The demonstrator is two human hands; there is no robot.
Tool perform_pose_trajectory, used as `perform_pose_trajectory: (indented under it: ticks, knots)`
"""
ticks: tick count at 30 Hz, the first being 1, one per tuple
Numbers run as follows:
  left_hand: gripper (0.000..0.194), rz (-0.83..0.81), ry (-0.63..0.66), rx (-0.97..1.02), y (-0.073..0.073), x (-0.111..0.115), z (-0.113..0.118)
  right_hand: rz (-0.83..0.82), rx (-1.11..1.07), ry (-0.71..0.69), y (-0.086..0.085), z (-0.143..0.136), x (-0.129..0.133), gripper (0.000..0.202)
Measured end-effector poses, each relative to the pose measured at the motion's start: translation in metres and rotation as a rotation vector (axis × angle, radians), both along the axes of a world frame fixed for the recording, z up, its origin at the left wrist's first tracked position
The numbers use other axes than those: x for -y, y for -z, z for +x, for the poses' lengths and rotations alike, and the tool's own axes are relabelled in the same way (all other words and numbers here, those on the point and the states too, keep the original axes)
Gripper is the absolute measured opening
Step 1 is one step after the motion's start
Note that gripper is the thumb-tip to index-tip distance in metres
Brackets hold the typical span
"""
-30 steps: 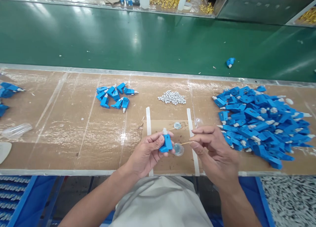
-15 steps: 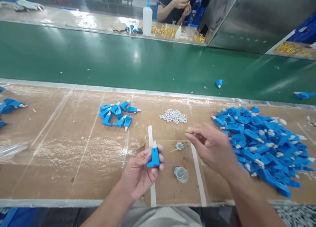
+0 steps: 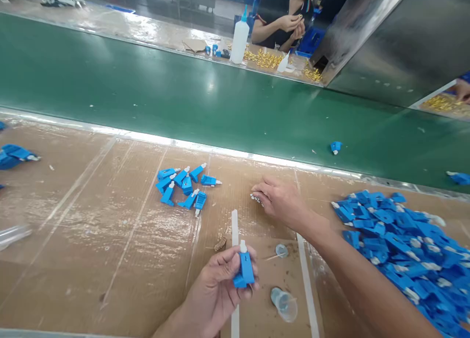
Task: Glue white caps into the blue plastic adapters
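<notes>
My left hand (image 3: pixel 220 284) is closed around a blue plastic part (image 3: pixel 246 268), held upright with its white tip (image 3: pixel 243 246) pointing up. My right hand (image 3: pixel 281 201) reaches over a pile of small white pieces (image 3: pixel 256 198) and covers most of it. Its fingers are bent and drawn together at the pile; whatever is between the fingertips is hidden. Below lie a small cup (image 3: pixel 281 251) with a thin stick and a larger clear cup (image 3: pixel 286 304) of bluish liquid, also with a stick.
A small group of blue parts (image 3: pixel 186 183) lies left; a large heap of blue parts (image 3: pixel 407 250) lies right. Beyond the cardboard-covered table (image 3: pixel 121 240) runs a green belt (image 3: pixel 176 103). Across it are a white bottle (image 3: pixel 239 41), gold pieces (image 3: pixel 268 59) and a person's hands (image 3: pixel 293 27).
My right hand has moved forward and left onto the white pieces. My left hand still holds the blue part, now lower in view. The camera view has shifted and tilted.
</notes>
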State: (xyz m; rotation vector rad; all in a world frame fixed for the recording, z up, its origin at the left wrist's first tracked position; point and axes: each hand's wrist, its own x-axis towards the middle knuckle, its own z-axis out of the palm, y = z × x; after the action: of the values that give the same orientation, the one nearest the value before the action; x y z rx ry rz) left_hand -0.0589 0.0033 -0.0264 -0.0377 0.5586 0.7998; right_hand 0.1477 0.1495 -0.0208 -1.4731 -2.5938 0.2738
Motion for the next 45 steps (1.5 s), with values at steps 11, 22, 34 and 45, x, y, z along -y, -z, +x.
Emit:
perform_pose_trajectory:
  ticks: [11, 22, 34, 45]
  knots:
    - [0.030, 0.038, -0.013, -0.035, 0.009, 0.004, 0.002, -0.068, 0.265, -0.112, -0.017, -0.022, -0.017, 0.017]
    - [0.032, 0.092, -0.005, 0.065, 0.038, 0.009, 0.006, -0.085, 0.363, -0.255, -0.027, -0.034, -0.028, 0.009]
    - [0.037, 0.069, 0.038, 0.030, 0.033, 0.006, 0.000, -0.187, 0.222, -0.366, -0.029, -0.041, -0.036, 0.019]
    - [0.032, 0.150, -0.212, -0.093, -0.023, -0.009, -0.003, -1.009, -1.358, 0.303, -0.047, -0.021, 0.049, 0.032]
